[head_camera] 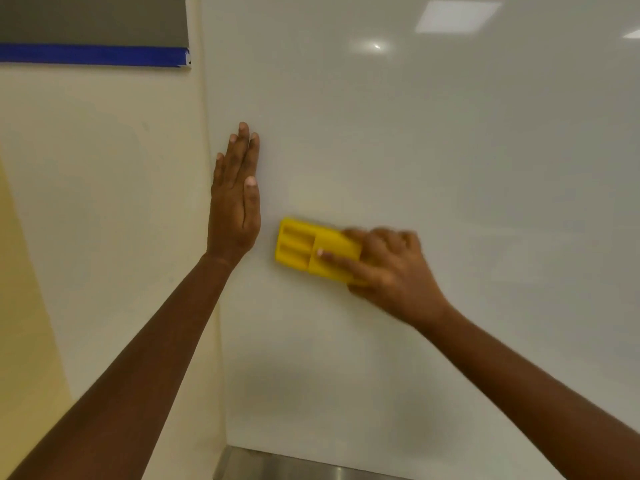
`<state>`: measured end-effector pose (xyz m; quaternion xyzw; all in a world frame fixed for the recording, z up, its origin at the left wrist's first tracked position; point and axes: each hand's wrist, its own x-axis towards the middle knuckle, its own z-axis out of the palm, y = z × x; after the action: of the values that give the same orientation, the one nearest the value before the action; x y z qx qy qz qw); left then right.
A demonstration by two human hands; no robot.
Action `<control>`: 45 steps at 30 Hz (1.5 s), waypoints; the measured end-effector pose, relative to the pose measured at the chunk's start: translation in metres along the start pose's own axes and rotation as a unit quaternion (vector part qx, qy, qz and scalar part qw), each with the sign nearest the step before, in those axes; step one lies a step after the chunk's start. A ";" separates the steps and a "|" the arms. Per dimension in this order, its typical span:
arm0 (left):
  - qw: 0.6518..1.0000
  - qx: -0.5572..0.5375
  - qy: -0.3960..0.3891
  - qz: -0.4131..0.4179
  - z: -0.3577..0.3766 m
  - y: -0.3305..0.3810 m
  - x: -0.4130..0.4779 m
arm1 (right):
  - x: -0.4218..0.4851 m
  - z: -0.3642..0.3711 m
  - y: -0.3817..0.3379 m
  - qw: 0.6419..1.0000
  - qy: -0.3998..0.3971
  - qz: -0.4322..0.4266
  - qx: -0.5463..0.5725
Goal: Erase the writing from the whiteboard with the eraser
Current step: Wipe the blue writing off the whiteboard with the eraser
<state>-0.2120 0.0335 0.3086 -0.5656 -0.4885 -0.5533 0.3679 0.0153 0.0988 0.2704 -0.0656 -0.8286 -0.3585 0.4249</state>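
Right hand (388, 268) has its fingers curled over the yellow eraser (311, 251), thumb laid along the back, pressing it flat on the whiteboard (450, 150). It's a bit blurred. Left hand (235, 199) is flat and relaxed, fingers straight and together, resting on the board near its left edge, just beside the eraser. The eraser is a chunky rectangular plastic block with two molded slots in its back. Board is glossy white, showing ceiling light reflections, with a brushed metal tray (294, 465) below. Blue tape (93, 55) sits up left.
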 end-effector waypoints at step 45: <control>0.998 0.002 0.053 -0.017 0.009 0.041 0.060 | 0.137 -0.088 0.133 0.987 0.051 0.119 -0.096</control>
<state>-0.1758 0.0400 0.3714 -0.5268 -0.4790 -0.5873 0.3849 0.0418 0.1126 0.4786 -0.1858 -0.7536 -0.3866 0.4981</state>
